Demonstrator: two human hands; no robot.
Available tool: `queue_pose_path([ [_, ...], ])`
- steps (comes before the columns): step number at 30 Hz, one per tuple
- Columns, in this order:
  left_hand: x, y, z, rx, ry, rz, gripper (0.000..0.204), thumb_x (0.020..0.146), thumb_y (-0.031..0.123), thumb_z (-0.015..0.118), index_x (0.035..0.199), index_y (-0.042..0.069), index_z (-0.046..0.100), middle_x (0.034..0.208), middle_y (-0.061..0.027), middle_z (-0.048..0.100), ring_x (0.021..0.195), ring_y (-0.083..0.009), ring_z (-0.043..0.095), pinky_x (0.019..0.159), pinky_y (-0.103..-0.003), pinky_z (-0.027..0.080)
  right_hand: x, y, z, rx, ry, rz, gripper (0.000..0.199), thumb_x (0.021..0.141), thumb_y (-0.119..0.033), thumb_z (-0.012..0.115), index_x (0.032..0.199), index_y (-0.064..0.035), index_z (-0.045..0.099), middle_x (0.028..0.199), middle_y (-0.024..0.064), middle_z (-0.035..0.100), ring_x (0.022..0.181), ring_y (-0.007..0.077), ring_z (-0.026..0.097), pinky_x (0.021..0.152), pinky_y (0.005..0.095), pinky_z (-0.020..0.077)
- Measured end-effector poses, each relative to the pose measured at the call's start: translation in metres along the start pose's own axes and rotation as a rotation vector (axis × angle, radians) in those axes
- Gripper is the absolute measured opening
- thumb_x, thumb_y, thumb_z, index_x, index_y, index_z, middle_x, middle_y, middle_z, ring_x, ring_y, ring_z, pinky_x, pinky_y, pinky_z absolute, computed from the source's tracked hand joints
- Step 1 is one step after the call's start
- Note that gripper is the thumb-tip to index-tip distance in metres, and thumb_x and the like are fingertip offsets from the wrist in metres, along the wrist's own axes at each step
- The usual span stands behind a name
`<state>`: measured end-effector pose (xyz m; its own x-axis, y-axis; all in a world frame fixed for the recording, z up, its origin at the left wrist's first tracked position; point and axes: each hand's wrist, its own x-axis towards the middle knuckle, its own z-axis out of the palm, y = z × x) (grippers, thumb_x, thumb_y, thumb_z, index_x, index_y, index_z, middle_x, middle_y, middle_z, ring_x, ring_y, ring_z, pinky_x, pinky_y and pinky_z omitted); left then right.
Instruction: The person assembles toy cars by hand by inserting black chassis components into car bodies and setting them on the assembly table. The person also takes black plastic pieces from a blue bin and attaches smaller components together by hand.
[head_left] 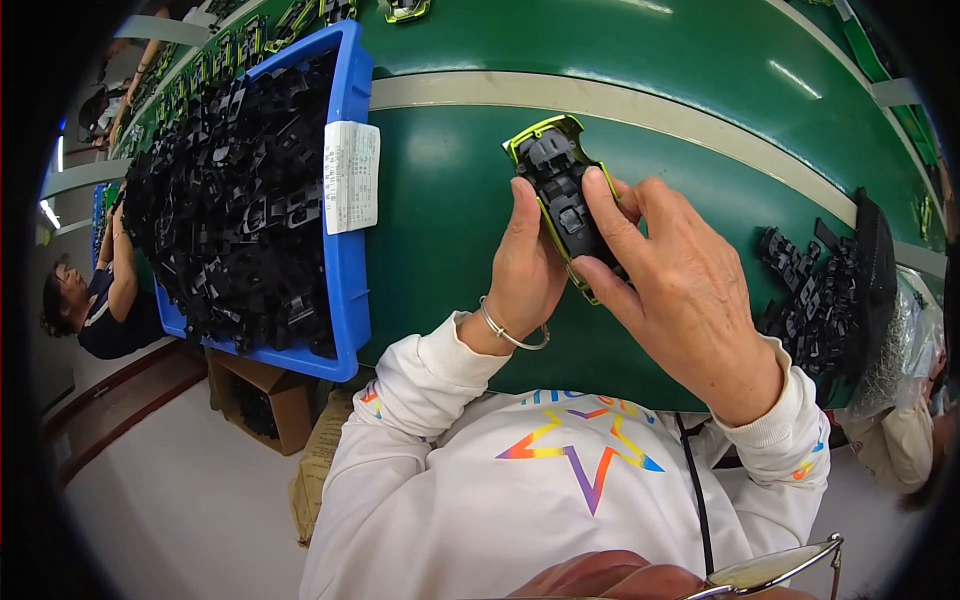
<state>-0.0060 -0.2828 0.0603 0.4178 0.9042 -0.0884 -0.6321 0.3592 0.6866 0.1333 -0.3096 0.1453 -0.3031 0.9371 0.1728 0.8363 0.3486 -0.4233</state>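
both hands were clamped on the lime-green toy car shell (560, 200) above the green conveyor belt (440, 220) — left hand (525, 270) steadying its side, right hand (670, 290) pinching the black insert (562, 190) — best pressed squarely, evenly.

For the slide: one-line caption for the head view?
Both hands, left hand and right hand, grip a black-and-lime toy car body over a green belt, beside a blue bin of black parts.

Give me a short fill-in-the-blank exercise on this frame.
1. Both hands, left hand and right hand, hold a black part with a ____ trim.
2. The tray of black parts is ____ in colour.
3. A metal bangle sits on the ____ wrist.

Missing words: yellow-green; blue; left
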Motion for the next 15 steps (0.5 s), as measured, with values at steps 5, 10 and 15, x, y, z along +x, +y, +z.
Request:
queue_pose_path([
  [5,-0.002,-0.006,-0.004,-0.003,0.044,0.025,0.05,0.102,0.049,0.045,0.128,0.006,0.042,0.115,-0.0104,0.059,0.105,-0.0189,0.062,0.093,-0.035,0.051,0.001,-0.004,-0.01,0.002,-0.039,0.027,0.056,0.077,-0.014,0.076,0.128,0.0001,0.058,0.093,0.013,0.056,0.08,0.0278,0.059,0.064,0.0377,0.0494],
  [10,-0.002,-0.006,-0.006,-0.007,0.044,0.019,0.051,0.102,0.05,0.043,0.128,0.006,0.044,0.115,-0.0098,0.06,0.103,-0.0183,0.063,0.089,-0.034,0.053,-0.004,-0.003,-0.011,0.024,-0.059,0.042,0.049,0.079,-0.017,0.073,0.121,0.0031,0.057,0.092,0.013,0.055,0.083,0.0284,0.06,0.068,0.0388,0.0511],
  [15,-0.004,-0.006,-0.006,-0.054,-0.004,-0.016,0.054,0.102,0.052,0.04,0.129,0.005,0.045,0.114,-0.0099,0.061,0.101,-0.0177,0.064,0.087,-0.034,0.054,-0.011,-0.001,-0.01,0.136,0.022,0.059,0.056,0.076,-0.013,0.077,0.127,-0.0007,0.059,0.09,0.0123,0.057,0.076,0.0279,0.059,0.063,0.0369,0.0489],
])
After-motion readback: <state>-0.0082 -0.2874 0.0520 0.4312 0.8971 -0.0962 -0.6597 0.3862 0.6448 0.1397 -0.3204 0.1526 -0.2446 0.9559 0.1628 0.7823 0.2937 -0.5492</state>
